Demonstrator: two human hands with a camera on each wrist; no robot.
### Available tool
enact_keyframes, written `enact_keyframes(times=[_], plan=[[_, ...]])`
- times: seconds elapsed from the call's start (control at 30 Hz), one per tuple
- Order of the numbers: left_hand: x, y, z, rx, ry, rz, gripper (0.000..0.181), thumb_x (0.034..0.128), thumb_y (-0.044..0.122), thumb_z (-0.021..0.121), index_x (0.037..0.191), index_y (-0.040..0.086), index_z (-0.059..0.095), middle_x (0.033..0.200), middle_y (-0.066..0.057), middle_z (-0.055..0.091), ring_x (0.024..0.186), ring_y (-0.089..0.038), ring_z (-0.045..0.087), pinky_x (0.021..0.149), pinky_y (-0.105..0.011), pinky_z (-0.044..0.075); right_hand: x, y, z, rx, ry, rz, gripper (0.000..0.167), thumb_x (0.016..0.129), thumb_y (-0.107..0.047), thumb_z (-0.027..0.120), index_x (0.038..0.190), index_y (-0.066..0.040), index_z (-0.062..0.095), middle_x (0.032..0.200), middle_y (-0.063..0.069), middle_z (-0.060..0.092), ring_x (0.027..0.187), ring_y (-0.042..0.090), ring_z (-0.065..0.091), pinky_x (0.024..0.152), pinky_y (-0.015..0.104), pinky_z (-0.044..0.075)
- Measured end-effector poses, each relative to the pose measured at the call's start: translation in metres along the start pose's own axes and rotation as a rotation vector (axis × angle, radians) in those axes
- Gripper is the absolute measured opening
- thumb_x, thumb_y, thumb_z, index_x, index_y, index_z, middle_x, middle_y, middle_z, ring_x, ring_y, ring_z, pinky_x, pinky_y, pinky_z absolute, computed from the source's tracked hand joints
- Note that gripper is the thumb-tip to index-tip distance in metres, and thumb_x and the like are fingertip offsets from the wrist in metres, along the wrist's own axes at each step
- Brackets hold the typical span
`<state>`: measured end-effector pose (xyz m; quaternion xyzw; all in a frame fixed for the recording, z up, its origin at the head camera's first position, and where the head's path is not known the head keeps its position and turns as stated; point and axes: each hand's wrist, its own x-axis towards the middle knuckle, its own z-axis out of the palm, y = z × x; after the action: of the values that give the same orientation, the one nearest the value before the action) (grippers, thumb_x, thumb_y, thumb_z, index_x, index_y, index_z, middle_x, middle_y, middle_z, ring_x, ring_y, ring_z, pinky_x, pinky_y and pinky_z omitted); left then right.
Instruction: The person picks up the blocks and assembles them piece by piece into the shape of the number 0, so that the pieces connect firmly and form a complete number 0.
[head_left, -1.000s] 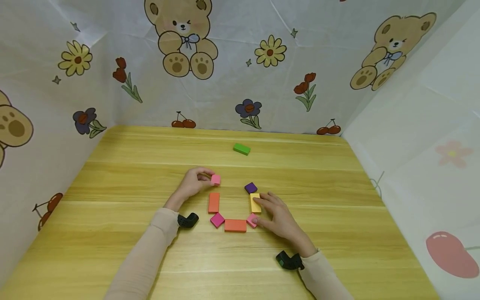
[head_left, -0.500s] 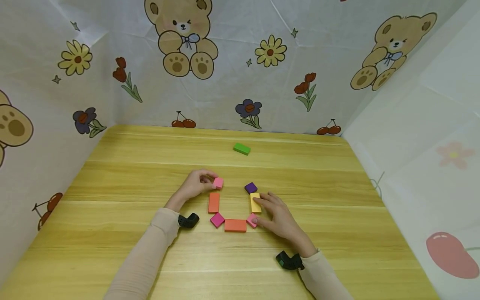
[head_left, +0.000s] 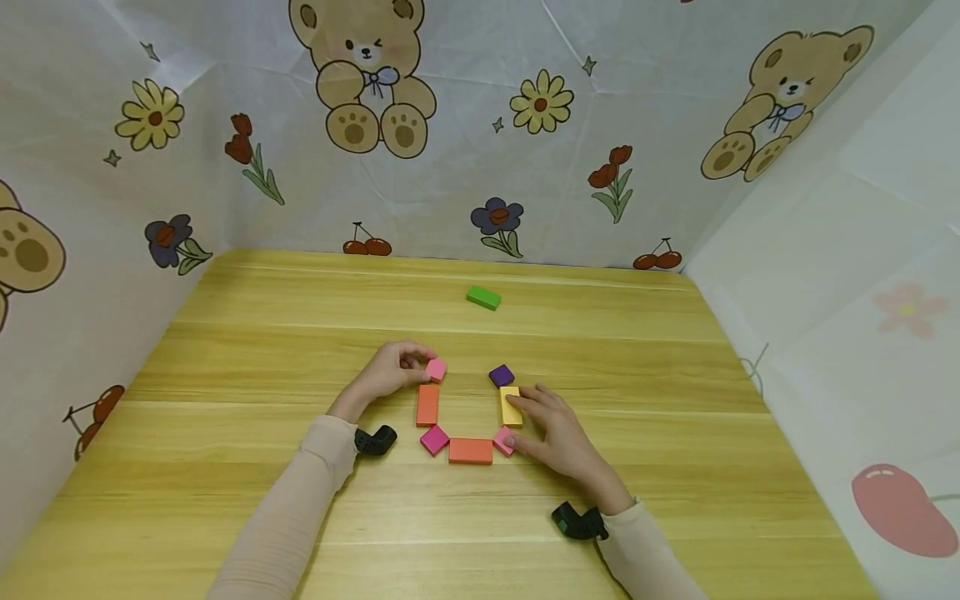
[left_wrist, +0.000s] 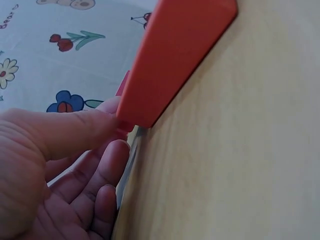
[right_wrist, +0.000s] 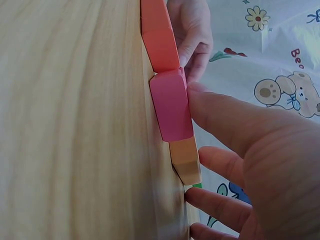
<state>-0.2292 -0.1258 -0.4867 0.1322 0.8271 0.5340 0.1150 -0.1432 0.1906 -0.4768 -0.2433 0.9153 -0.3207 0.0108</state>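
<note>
In the head view my left hand (head_left: 388,369) pinches a pink block (head_left: 437,371) between thumb and fingers. This block meets, or nearly meets, the far end of an upright-running orange-red block (head_left: 427,406); the left wrist view hides most of it behind that orange-red block (left_wrist: 175,50). My right hand (head_left: 558,435) lies along the right side of the row, thumb on another pink block (head_left: 502,442), index finger on a yellow block (head_left: 511,415). In the right wrist view, the thumb touches the pink block's top edge (right_wrist: 171,106). A purple block (head_left: 502,376) sits just beyond the yellow one.
A magenta block (head_left: 434,440) and a second orange-red block (head_left: 471,452) form the near side of the U-shaped outline. Farther back on the wooden table (head_left: 637,350) lies a green block (head_left: 483,298). Patterned cloth (head_left: 450,183) walls the table's back and sides.
My left hand has brought the pink block slightly toward me and right, down to the orange-red block's far end, and turned it a little. My right hand stays put.
</note>
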Motion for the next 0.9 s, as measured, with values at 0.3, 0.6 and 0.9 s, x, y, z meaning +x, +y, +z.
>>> enact_keyframes(times=[0.3, 0.6, 0.9], plan=[[0.0002, 0.0007, -0.0017, 0.038, -0.021, 0.021, 0.033, 0.0851, 0.004, 0.073, 0.118, 0.001, 0.069, 0.093, -0.010, 0.064, 0.078, -0.017, 0.053, 0.066, -0.026, 0.045, 0.0004, -0.0006, -0.0001, -0.014, -0.004, 0.011, 0.059, 0.083, -0.027, 0.078, 0.136, -0.010, 0.059, 0.145, 0.019, 0.049, 0.142, 0.046, 0.031, 0.110, 0.068, 0.025], [-0.0009, 0.0009, -0.0026, 0.038, -0.051, 0.054, 0.032, 0.0870, 0.002, 0.070, 0.119, -0.001, 0.068, 0.096, -0.013, 0.065, 0.079, -0.016, 0.053, 0.067, -0.026, 0.045, -0.0001, -0.0011, -0.0005, -0.012, -0.008, 0.015, 0.059, 0.083, -0.028, 0.078, 0.136, -0.010, 0.059, 0.146, 0.019, 0.049, 0.142, 0.045, 0.031, 0.111, 0.067, 0.024], [-0.0007, -0.0005, -0.0016, 0.040, -0.054, 0.060, 0.034, 0.0881, -0.002, 0.067, 0.121, -0.007, 0.064, 0.098, -0.022, 0.064, 0.080, -0.017, 0.053, 0.067, -0.023, 0.043, -0.0001, -0.0014, -0.0011, -0.017, -0.007, 0.014, 0.059, 0.083, -0.027, 0.078, 0.136, -0.010, 0.059, 0.146, 0.018, 0.049, 0.142, 0.045, 0.031, 0.111, 0.067, 0.024]])
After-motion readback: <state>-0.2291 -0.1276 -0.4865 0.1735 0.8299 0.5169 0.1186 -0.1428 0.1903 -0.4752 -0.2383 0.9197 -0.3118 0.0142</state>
